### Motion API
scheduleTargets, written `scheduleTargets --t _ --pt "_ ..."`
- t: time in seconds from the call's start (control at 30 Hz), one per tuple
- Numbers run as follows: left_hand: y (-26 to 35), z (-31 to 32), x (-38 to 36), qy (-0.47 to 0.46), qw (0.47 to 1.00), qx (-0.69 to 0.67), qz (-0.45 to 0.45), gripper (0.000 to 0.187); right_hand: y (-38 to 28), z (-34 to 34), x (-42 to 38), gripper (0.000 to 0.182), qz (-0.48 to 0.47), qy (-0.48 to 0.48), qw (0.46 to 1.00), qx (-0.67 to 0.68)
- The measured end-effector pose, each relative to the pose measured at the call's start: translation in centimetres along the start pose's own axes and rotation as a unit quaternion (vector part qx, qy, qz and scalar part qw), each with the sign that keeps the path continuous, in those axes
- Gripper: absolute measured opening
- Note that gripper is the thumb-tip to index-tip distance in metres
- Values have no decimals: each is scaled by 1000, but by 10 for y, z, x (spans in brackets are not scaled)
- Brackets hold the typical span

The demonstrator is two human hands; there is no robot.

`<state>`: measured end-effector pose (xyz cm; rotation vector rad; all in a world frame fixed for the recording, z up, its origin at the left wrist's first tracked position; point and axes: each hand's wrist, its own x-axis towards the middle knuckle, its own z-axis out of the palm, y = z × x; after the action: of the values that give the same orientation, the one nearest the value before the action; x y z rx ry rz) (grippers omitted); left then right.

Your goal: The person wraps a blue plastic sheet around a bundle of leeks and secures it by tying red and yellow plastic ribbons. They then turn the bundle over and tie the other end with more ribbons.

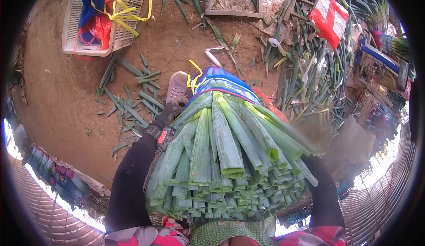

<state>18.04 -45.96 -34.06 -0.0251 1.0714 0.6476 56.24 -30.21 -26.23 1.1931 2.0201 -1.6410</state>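
A large bundle of trimmed leeks [226, 157] fills the middle of the view, cut green ends toward me. Its far end is wrapped in a blue sack [221, 80] tied with a yellow strap [193, 78]. My left hand [171, 109], in a dark glove, presses against the bundle's left side, with a band with a red patch [162, 136] on that wrist. My right sleeve [325, 193] runs along the bundle's right side. The leeks hide the right hand.
My shoe [177, 86] stands on bare dirt strewn with leek leaves [133, 104]. A white plastic crate [73, 29] holding blue and red bags and yellow straps lies far left. A pile of leek trimmings [310, 69], a red-and-white bag [330, 16] and a wooden frame [232, 12] lie ahead and right.
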Motion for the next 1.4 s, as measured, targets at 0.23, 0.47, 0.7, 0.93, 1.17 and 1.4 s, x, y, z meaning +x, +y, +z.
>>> scheduleTargets --t 0.23,0.47,0.7,0.93,1.17,1.4 --pt "26 29 -38 0 999 -14 -29 21 2 -1 0 27 -5 5 1000 3" --pt "42 104 -116 135 925 335 118 27 -13 -11 -9 29 -25 22 998 -44" --pt "45 103 -154 101 994 -2 34 31 -12 -3 -33 31 -9 60 998 4" --pt "71 126 -130 40 980 191 33 32 -90 -40 -127 19 -36 136 986 84" --pt "166 128 -80 -127 712 681 110 35 -79 -19 -136 14 -78 258 960 80" --pt "213 335 5 -318 674 666 33 27 -84 -14 -137 17 -55 300 949 76"
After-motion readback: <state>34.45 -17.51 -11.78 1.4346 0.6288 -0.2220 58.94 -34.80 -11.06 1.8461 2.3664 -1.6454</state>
